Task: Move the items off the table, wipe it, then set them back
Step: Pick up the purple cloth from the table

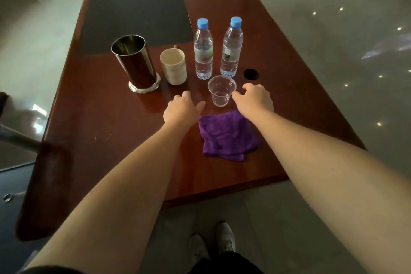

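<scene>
On the red-brown wooden table (106, 122) stand a tall shiny metal cylinder (135, 63), a cream ceramic cup (173, 66) and two blue-capped water bottles (203, 49) (231, 46). In front of the bottles sits a clear plastic cup (221, 91). A crumpled purple cloth (226, 137) lies nearer me. My left hand (181, 108) hovers open just left of the plastic cup, holding nothing. My right hand (254, 99) is open right beside the cup, thumb almost at its wall, above the cloth's far corner.
A dark inlay panel (133, 4) runs along the table's far middle. A round black cable hole (250, 73) sits right of the bottles. A dark chair (44, 184) stands at the table's left near corner. Glossy floor surrounds the table; my shoes (213, 244) show below.
</scene>
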